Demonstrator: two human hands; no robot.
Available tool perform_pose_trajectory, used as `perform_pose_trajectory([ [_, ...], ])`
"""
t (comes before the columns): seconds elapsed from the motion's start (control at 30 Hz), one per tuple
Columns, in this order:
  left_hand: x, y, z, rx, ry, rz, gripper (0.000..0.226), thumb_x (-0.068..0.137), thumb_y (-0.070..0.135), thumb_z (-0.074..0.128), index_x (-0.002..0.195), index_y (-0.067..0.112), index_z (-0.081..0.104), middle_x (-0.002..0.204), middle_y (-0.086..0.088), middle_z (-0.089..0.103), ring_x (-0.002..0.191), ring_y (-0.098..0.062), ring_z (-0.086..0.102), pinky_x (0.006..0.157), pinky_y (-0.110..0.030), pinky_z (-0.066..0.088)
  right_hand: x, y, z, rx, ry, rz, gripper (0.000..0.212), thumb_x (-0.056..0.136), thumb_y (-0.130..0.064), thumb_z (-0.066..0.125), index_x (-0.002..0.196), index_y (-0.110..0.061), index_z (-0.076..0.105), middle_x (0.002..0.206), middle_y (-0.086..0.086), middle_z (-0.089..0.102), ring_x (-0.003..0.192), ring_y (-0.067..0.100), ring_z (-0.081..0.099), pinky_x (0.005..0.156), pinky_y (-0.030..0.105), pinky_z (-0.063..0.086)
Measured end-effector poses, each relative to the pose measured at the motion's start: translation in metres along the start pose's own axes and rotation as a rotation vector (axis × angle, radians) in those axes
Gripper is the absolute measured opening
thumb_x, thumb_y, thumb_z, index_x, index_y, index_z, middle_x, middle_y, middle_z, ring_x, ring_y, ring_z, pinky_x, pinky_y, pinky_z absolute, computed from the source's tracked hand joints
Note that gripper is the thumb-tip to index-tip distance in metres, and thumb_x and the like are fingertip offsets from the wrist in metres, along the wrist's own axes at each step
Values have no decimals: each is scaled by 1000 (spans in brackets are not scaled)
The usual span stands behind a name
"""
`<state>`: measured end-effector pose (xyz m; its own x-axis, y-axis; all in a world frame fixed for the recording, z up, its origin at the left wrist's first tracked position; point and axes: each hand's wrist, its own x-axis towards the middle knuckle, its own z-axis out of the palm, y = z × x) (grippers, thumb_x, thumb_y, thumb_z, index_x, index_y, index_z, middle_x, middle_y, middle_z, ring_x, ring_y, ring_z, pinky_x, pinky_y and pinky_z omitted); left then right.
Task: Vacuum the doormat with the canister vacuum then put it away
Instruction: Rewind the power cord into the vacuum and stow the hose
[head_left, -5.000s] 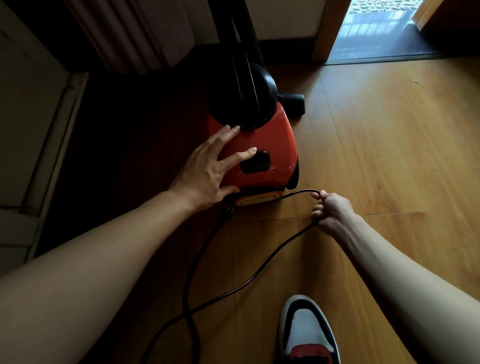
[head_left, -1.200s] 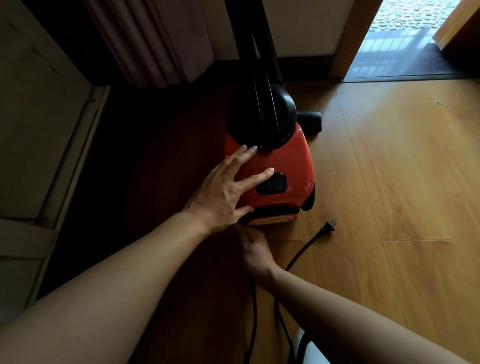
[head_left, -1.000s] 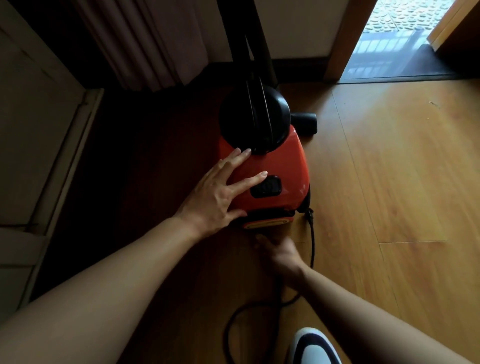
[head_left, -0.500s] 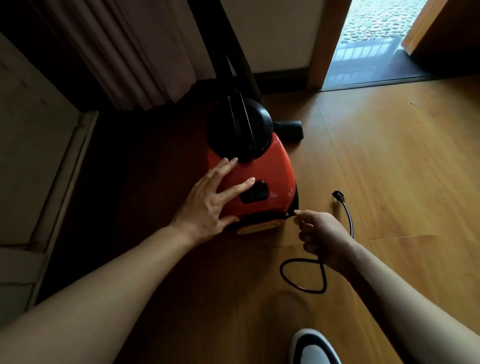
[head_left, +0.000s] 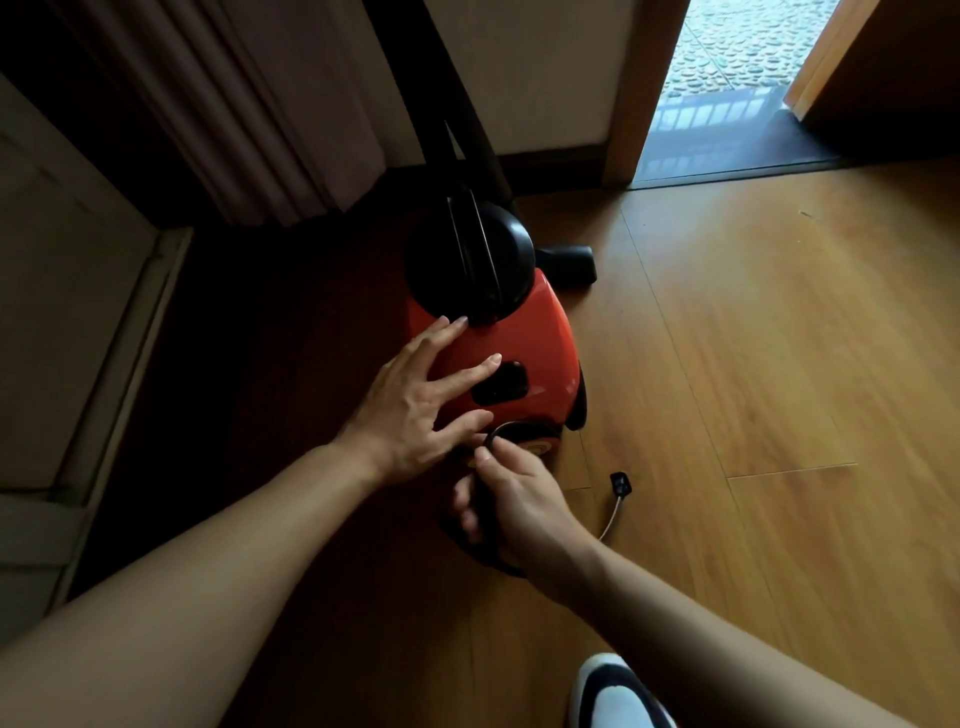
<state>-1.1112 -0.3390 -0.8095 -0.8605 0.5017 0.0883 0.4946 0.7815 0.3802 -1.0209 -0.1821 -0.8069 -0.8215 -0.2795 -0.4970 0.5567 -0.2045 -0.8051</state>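
The red canister vacuum (head_left: 535, 338) stands on the wood floor, its black dome (head_left: 467, 260) and black hose rising toward the wall. My left hand (head_left: 415, 410) lies flat on the red body with fingers spread, beside the black switch (head_left: 501, 384). My right hand (head_left: 511, 499) pinches the black power cord (head_left: 493, 434) right at the vacuum's rear lower edge, with a loop of cord under the palm. The cord's plug (head_left: 621, 484) lies on the floor to the right of that hand.
A curtain (head_left: 260, 104) hangs at the back left over dark floor. A pale cabinet or panel (head_left: 62, 312) fills the left side. An open doorway (head_left: 727, 93) with a dark threshold is at the back right. My shoe (head_left: 613, 696) shows at the bottom edge.
My right hand has moved left from beside the vacuum to its rear edge, taking the cord with it. The loose cord on the floor has shortened and the plug lies nearer. My left hand stays put.
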Motion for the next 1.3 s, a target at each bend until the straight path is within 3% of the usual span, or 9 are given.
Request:
perform_pose_trajectory([
  [0.23, -1, 2, -4, 49, -43, 1, 89, 71, 48, 80, 147, 42, 35, 163, 2, 10, 151, -19, 5, 120, -44, 19, 30, 27, 20, -39, 3, 139, 36, 110, -37, 29, 118, -13, 54, 69, 4, 67, 47, 15, 59, 38, 23, 39],
  [0.53, -2, -2, 7, 130, 1, 4, 101, 66, 26, 88, 148, 38, 31, 163, -2, 6, 152, -23, 2, 121, -43, 5, 65, 62, 11, -104, 98, 107, 56, 105, -36, 45, 69, 3, 61, 37, 2, 40, 29, 11, 33, 36, 21, 25],
  [0.7, -1, -1, 6, 125, 9, 19, 101, 65, 26, 89, 147, 38, 32, 162, -3, 9, 152, -24, 5, 120, -43, 6, 77, 62, 4, -52, 139, 139, 28, 98, -30, 61, 83, -7, 65, 60, 8, 58, 42, 14, 51, 43, 27, 38],
  [0.77, 0, -1, 5, 124, 9, 20, 99, 66, 27, 88, 147, 38, 32, 162, -3, 9, 152, -25, 5, 120, -44, 7, 79, 59, -7, -83, 139, 121, 12, 95, -17, 67, 105, -9, 66, 81, 4, 67, 61, 10, 66, 52, 19, 51],
  [0.83, 0, -2, 5, 127, 9, 16, 99, 66, 27, 88, 148, 38, 32, 162, -2, 9, 152, -24, 5, 121, -45, 9, 79, 61, -27, -298, 114, 99, 26, 88, -12, 75, 112, -13, 67, 97, 0, 71, 88, 16, 72, 70, 22, 59],
  [1.0, 1, -3, 5, 127, 14, 20, 100, 66, 28, 89, 147, 38, 32, 162, -3, 10, 152, -24, 7, 121, -48, 16, 49, 58, -67, -197, 43, 179, 11, 89, -5, 72, 98, -9, 72, 97, 16, 75, 78, 23, 73, 69, 33, 60],
  [1.1, 1, -3, 6, 131, 18, 22, 100, 66, 29, 89, 147, 39, 30, 162, -3, 10, 152, -25, 7, 120, -48, 16, 43, 51, -94, -331, 49, 154, 19, 91, -17, 71, 102, -1, 72, 95, 22, 73, 72, 19, 65, 62, 28, 53],
  [1.2, 0, -3, 7, 128, 19, 23, 100, 66, 29, 89, 147, 39, 32, 162, -3, 10, 152, -24, 7, 120, -46, 15, 44, 41, -110, -498, 77, 172, 26, 94, -30, 69, 94, -4, 74, 76, 3, 71, 59, 7, 61, 52, 21, 46],
  [1.3, 0, -4, 7, 129, 30, 25, 98, 66, 30, 89, 147, 37, 33, 162, -4, 11, 152, -24, 7, 119, -45, 14, 56, 36, -120, -765, 161, 191, 40, 89, -50, 70, 78, -12, 73, 68, 0, 68, 57, 12, 59, 52, 31, 45],
])
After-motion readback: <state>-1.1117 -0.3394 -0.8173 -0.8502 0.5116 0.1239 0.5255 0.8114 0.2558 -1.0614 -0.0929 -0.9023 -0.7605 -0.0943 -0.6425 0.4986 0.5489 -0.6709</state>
